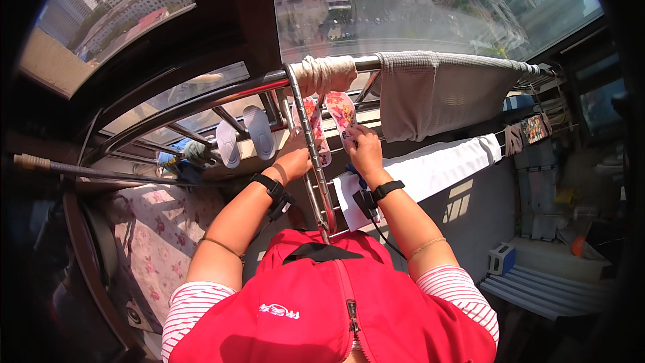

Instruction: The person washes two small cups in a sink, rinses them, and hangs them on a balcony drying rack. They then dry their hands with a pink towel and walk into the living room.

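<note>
My right hand (365, 148) pinches the lower end of a floral-printed shoe insole (341, 108) against the metal drying rack. A matching floral insole (317, 131) stands just left of it, partly behind the rack's upright bar (307, 131). My left hand (295, 159) is up against that second insole. The bar covers some of its fingers, so its grip is not clear. Two plain pale insoles, one at the left (228, 143) and one nearer the bar (259, 132), lean on the rack rails farther left.
A beige cloth (322, 73) is bunched over the top rail, and a grey waffle towel (443, 91) hangs beside it. Lower right hangs a white cloth (428, 171). A pole (116, 174) reaches in from the left above a flowered cover (156, 237). Window glass (403, 15) stands behind the rack.
</note>
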Demonstrator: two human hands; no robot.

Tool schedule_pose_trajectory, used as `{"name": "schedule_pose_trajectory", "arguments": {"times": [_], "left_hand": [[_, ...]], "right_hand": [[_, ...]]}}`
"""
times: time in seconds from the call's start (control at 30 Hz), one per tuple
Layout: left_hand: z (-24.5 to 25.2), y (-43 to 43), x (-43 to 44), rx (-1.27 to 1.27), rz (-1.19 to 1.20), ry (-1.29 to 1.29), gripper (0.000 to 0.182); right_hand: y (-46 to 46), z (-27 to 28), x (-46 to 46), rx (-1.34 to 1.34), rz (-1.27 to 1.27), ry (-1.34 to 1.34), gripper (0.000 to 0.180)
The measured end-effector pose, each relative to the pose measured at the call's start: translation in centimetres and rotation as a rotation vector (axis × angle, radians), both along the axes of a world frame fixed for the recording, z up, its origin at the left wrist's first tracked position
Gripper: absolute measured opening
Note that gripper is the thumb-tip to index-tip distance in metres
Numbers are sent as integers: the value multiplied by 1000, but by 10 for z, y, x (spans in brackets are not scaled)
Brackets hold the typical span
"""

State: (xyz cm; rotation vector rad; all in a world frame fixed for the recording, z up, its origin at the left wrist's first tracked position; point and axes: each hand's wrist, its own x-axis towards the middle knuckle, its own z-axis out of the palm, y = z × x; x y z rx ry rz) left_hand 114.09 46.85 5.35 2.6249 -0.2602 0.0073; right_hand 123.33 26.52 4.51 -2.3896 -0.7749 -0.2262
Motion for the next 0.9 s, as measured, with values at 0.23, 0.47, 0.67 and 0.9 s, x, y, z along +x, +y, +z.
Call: {"name": "schedule_pose_trajectory", "arguments": {"times": [0.23,0.47,0.67,0.9], "left_hand": [[-6,10,-76,-280,400,-300,24],[-45,-7,-260,-238,1067,-105,22],[-91,-137,-432,-291,1583,199,23],[-146,-322,-581,-498,2076,442,24]], "right_hand": [[-26,7,-30,106,76,209,21],[-42,9,-49,236,230,581,20],[-53,12,-62,229,483,675,17],[-71,23,-100,174,632,706,15]]}}
